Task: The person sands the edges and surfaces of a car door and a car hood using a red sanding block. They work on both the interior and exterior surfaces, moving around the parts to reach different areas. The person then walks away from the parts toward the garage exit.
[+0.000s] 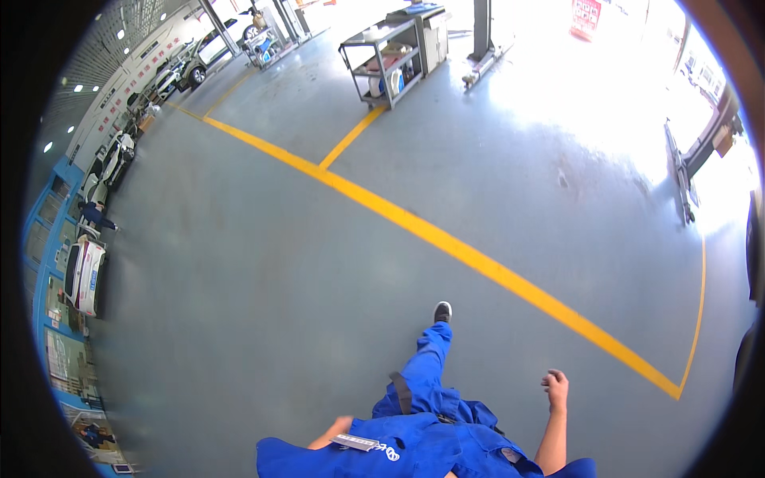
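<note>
My right hand [555,388] swings beside my body over the grey floor [263,263], its fingers loosely bent and a little apart. I see nothing held in it, and it touches nothing. My left arm reaches forward at my other side, with only a bit of my left hand [343,423] in sight. Its fingers are hidden behind my blue work jacket [430,454] and the name tag [355,442] on the chest. One leg in blue trousers [426,366] is stretched ahead, ending in a dark shoe [443,311] with a pale toe.
A yellow floor line [446,241] runs diagonally ahead. Beyond it stand a grey shelf cart [381,70], a cabinet [434,40] and lift posts [483,32] with low arms [681,175]. Parked cars [85,275] and a person in dark clothes [96,215] are far left.
</note>
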The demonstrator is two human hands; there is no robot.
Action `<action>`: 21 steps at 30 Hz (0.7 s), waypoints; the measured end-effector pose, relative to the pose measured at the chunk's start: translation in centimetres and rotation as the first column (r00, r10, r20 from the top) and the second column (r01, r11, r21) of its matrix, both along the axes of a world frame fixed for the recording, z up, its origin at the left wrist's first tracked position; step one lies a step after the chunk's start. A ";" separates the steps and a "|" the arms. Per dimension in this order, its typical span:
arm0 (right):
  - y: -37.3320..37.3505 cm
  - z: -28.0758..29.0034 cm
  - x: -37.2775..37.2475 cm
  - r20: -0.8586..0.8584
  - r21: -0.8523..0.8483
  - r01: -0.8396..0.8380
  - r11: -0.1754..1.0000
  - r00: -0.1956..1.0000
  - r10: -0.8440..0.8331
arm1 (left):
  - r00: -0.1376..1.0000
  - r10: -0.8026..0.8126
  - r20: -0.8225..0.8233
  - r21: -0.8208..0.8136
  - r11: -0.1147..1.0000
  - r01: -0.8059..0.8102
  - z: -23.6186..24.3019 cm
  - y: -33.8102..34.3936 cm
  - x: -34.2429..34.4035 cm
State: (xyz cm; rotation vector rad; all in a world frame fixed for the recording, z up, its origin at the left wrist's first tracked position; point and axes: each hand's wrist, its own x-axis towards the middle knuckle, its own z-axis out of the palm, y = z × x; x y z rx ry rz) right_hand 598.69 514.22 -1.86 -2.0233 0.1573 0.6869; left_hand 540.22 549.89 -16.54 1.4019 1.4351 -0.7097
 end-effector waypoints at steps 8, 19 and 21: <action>17.9 -9.0 37.3 0.068 -0.107 -0.178 0.978 0.980 0.185 | 0.908 0.175 0.381 0.101 0.968 -0.230 2.0 32.7 54.9; 55.7 -12.6 89.4 0.155 -0.063 -0.240 0.969 0.956 0.247 | 0.475 -0.237 0.848 0.377 0.899 -0.225 25.2 79.0 121.2; 58.2 -13.7 93.8 0.058 -0.130 -0.226 0.965 0.970 0.235 | 0.583 -0.093 0.807 0.284 0.927 -0.245 22.2 83.8 124.2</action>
